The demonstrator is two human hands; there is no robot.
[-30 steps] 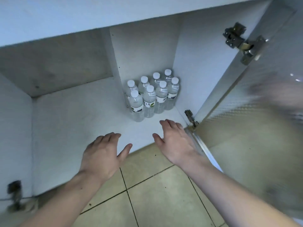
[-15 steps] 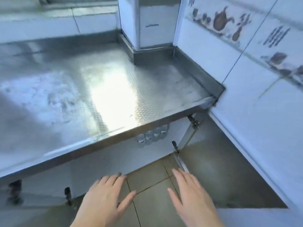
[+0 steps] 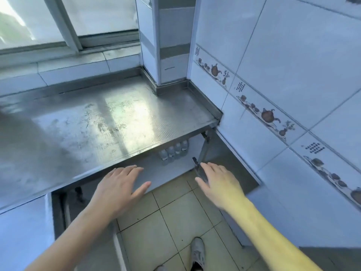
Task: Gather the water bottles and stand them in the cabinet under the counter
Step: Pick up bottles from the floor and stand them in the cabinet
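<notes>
The water bottles [image 3: 174, 152] stand upright in a tight cluster at the back right of the cabinet [image 3: 168, 173], just under the steel tabletop [image 3: 109, 122], only their lower parts showing below its front edge. The cabinet door [image 3: 232, 173] stands open to the right against the tiled wall [image 3: 293, 85]. Both hands hover palm-down in front of the opening: the left hand [image 3: 119, 187] and the right hand [image 3: 221, 182] each have a wide, empty grip, fingers straight. A shoe [image 3: 197, 251] rests on the tiled floor [image 3: 172, 222] below.
</notes>
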